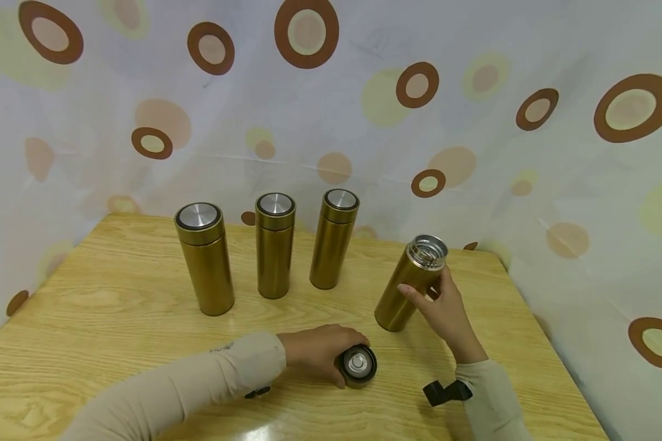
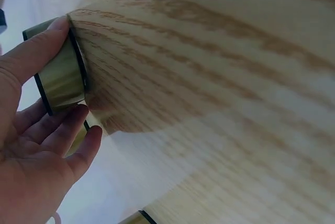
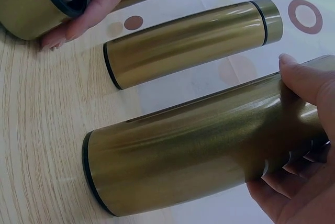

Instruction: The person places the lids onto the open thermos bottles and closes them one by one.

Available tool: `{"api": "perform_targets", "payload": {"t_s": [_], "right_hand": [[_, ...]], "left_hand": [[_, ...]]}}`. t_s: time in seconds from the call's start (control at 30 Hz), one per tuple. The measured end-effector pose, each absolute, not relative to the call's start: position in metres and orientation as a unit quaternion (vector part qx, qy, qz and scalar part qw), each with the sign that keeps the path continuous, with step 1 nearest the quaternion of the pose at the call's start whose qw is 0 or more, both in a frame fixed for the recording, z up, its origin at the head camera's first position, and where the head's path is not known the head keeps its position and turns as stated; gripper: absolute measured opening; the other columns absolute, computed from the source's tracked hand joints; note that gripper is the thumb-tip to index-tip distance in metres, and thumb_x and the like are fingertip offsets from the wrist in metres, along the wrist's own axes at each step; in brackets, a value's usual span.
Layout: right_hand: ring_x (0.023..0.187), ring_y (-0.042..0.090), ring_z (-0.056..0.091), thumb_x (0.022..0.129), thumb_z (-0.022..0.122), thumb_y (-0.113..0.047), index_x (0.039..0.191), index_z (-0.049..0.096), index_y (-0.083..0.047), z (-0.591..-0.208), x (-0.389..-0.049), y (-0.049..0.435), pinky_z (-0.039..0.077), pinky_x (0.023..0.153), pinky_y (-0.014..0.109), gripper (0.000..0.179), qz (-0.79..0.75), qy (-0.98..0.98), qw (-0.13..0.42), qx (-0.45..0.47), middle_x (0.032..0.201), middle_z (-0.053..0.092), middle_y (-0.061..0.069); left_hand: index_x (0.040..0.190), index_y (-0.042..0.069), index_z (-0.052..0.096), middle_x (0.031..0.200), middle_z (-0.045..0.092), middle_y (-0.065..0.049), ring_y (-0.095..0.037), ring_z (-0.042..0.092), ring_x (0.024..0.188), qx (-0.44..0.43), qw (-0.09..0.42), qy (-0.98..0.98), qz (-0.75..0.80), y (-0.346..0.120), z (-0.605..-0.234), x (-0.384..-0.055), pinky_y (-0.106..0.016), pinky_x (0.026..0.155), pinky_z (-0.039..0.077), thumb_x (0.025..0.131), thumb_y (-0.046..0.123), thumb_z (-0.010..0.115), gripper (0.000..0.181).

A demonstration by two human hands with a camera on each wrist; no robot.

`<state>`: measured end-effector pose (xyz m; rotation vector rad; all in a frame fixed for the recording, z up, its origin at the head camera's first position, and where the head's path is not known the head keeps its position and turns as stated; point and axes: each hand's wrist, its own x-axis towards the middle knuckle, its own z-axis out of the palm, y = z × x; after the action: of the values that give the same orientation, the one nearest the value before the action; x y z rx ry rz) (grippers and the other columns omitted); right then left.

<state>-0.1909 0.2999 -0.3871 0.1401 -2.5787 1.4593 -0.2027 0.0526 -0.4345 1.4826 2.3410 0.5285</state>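
Note:
My left hand (image 1: 322, 350) grips a gold thermos lid (image 1: 358, 362) from its left side, low over the front middle of the table. The lid's hollow inside faces up, with a dark rim and a pale centre. In the left wrist view, the thumb and fingers curl around the lid's gold wall (image 2: 62, 75). To the right, my right hand (image 1: 447, 309) holds a gold thermos bottle (image 1: 398, 299) near its top. That bottle stands uncapped, its silver threaded neck showing. In the right wrist view, thumb and fingers wrap the bottle body (image 3: 178, 153) and its dark base ring is at the wood.
Three capped gold thermoses stand behind the hands: a left one (image 1: 206, 269), a middle one (image 1: 274, 260) and a right one (image 1: 331, 251). The wood-grain table (image 1: 105, 306) backs onto a dotted white cloth (image 1: 358, 135). A black strap piece (image 1: 447, 392) sits at the right wrist.

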Motion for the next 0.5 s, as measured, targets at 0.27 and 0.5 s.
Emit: {"api": "perform_targets", "payload": {"t_s": [0.27,0.5], "right_hand": [[0.134,0.039,0.037,0.089,0.069,-0.029,0.150,0.020,-0.011,-0.389,-0.191,0.299,0.030,0.107,0.057,0.080,0.490,-0.866,0.093,0.049,0.143,0.039,0.020],[0.135,0.039,0.037,0.089,0.070,-0.029,0.150,0.021,-0.011,-0.389,-0.192,0.300,0.030,0.108,0.056,0.080,0.489,-0.866,0.092,0.048,0.143,0.039,0.019]], "left_hand": [[0.131,0.013,0.044,0.124,0.056,0.004,-0.005,0.053,0.114,0.506,0.144,0.811,0.257,0.045,-0.433,-0.207,-0.021,0.097,0.042,0.076,0.020,0.083,0.068],[0.130,0.015,0.045,0.123,0.057,0.004,-0.007,0.055,0.108,0.446,0.138,0.807,0.361,0.036,-0.414,-0.215,-0.025,0.089,0.047,0.074,0.015,0.084,0.069]]}}
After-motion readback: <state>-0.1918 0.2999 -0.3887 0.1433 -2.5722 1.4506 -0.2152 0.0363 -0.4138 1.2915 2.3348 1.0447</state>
